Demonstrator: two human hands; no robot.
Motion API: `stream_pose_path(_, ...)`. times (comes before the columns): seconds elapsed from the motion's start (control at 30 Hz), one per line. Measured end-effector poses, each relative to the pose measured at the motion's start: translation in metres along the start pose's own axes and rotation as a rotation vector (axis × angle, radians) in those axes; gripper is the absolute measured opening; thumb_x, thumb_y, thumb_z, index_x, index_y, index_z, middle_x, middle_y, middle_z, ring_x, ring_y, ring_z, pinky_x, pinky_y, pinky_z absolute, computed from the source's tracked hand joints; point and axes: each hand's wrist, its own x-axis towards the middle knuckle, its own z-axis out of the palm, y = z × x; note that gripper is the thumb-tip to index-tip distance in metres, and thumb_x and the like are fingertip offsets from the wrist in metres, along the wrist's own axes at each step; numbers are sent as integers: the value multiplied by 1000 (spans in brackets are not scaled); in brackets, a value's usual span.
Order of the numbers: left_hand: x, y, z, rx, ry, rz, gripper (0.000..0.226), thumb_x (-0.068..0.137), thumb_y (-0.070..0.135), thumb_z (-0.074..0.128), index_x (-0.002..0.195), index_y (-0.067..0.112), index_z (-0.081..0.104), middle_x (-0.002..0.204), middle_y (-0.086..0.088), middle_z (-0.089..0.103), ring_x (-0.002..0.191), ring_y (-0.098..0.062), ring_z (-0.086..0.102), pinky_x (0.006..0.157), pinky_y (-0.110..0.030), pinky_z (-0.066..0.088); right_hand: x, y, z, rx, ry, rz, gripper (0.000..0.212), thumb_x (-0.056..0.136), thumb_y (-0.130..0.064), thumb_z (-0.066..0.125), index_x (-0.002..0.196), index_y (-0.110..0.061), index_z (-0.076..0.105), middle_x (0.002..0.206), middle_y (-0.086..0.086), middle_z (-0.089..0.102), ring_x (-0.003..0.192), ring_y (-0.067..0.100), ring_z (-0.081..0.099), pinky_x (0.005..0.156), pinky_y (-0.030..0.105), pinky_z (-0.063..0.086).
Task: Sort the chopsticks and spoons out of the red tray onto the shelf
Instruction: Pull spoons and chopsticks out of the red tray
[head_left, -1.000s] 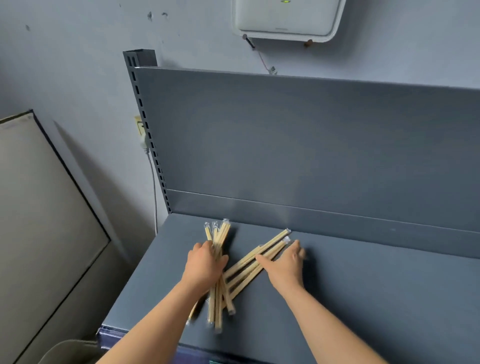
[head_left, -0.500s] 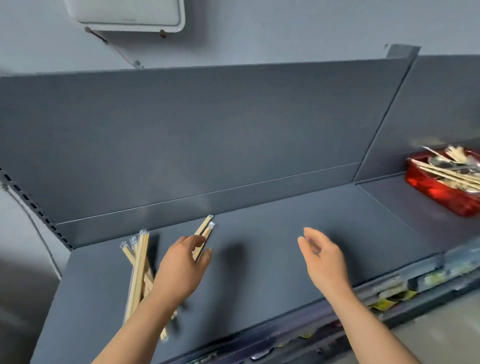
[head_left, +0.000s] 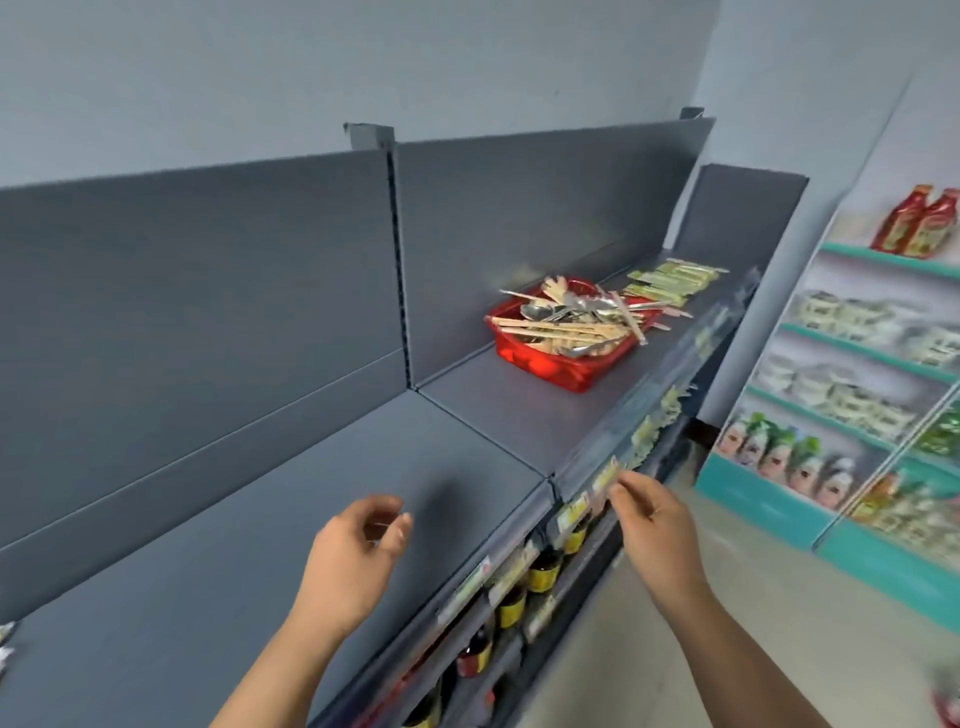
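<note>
Both hands held empty over the shelf, well short of the tray

The left hand (head_left: 358, 556) is held above the bare shelf (head_left: 260, 545), fingers loosely curled and nothing gripped; the right hand (head_left: 654, 525) is held at the shelf's front edge, fingers relaxed and narrowly spread, nothing gripped; whether its fingertips touch the price strip (head_left: 649, 410) cannot be told; the red tray (head_left: 550, 366) is seen on the next shelf section to the right, well apart from both hands; chopsticks (head_left: 561, 328) and spoons (head_left: 540, 310) are heaped in it, several sticks jutting over its rim; wrapped packets (head_left: 670, 280) are laid in a row just beyond it; bottles (head_left: 543, 571) are seen on the level below.
</note>
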Motion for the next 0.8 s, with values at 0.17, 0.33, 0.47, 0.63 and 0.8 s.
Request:
stream_pose_path(0.17, 51, 53, 83, -45, -20, 32, 13, 91, 23, 62, 102, 18, 67, 87, 9, 69, 83, 1, 62, 63, -6, 40, 82, 20, -60, -43, 55, -21, 29, 96, -19, 58, 123, -9, 64, 113, 4, 68, 97, 12, 59, 84, 22, 40)
stream_pose_path(0.33, 101, 94, 143, -73, -32, 42, 11, 91, 23, 63, 100, 19, 66, 87, 8, 69, 83, -2, 63, 65, -10, 41, 157, 31, -99, -88, 41, -47, 32, 97, -19, 56, 127, -10, 62, 108, -5, 62, 97, 8, 55, 85, 20, 37)
stream_pose_path(0.47, 150, 123, 178, -74, -27, 60, 8, 91, 23, 63, 98, 21, 65, 87, 9, 68, 79, -3, 62, 60, -8, 40, 220, 38, -110, -128, 13, -81, 30, 97, -21, 55, 124, -12, 64, 102, -9, 64, 90, 2, 57, 82, 20, 39)
stream_pose_path(0.63, 226, 155, 214, -51, -21, 123, 4, 91, 20, 63, 92, 24, 64, 79, 8, 68, 70, -8, 61, 57, -9, 42, 306, 33, -107, -147, -53, -117, 31, 97, -24, 54, 125, -14, 64, 103, -8, 64, 91, 4, 58, 80, 16, 41)
stream_pose_path(0.8, 306, 182, 246, -1, 14, 157, 12, 89, 19, 65, 100, 19, 65, 88, 6, 69, 82, -11, 64, 75, -23, 47, 393, 18, -93, -172, -134, -181, 24, 96, -25, 57, 115, -16, 69, 96, -11, 65, 88, 1, 60, 75, 10, 41)
